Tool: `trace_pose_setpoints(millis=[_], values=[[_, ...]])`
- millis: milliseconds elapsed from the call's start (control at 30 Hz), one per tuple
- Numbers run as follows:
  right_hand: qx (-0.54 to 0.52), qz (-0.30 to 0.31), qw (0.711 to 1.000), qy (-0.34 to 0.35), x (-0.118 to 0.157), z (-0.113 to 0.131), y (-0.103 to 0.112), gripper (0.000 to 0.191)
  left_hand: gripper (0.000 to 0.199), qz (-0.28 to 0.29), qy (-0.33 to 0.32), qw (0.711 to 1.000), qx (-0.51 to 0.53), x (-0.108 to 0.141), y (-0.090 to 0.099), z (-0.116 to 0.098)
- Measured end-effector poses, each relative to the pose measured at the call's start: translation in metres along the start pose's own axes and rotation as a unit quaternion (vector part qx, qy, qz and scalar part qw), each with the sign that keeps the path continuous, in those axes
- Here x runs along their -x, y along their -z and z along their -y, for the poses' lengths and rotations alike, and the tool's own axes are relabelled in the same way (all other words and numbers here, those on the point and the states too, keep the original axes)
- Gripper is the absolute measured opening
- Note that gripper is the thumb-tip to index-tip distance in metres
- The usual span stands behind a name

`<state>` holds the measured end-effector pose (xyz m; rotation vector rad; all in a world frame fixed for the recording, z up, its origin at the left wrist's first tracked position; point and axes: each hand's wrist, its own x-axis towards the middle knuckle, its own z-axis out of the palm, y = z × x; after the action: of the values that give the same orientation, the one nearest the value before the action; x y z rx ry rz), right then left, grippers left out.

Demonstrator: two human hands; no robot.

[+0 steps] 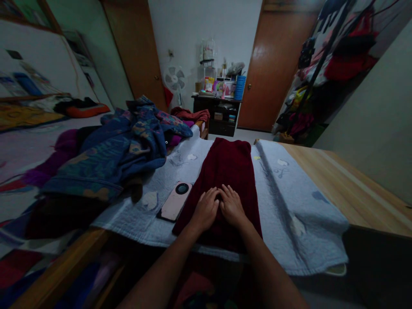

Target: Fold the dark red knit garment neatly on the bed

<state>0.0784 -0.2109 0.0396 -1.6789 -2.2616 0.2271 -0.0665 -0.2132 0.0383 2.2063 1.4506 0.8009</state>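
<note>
A dark red cloth (230, 165), folded into a long shape, lies on a light blue quilted sheet (273, 184). My left hand (207, 208) rests flat on the middle of the cloth, its fingers stretched forward. Beside it, my right hand (231, 206) also lies flat on the cloth, and the fingertips of the two hands nearly meet. Neither hand grips anything. Just left of the cloth is a pink phone (175, 201) with a round black camera, lying face down on the sheet.
Patterned blue clothes (128, 146) are heaped at the left. A wooden board (322, 180) extends to the right. Farther back stand a white fan (174, 78), a dark cabinet (215, 112) and a brown door (273, 73). Bags and clothes hang at the upper right.
</note>
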Motion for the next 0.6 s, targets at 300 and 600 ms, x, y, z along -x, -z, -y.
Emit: trace_pose_setpoints(millis=[300, 600], values=[[-0.002, 0.006, 1.0, -0.003, 0.0, 0.0, 0.0, 0.057, 0.057, 0.09, 0.004, 0.972, -0.215, 0.007, -0.007, 0.016], [0.002, 0.011, 1.0, -0.007, 0.0, 0.002, 0.002, 0.058, 0.057, 0.043, 0.051, 0.98, -0.188, 0.005, -0.006, 0.028]])
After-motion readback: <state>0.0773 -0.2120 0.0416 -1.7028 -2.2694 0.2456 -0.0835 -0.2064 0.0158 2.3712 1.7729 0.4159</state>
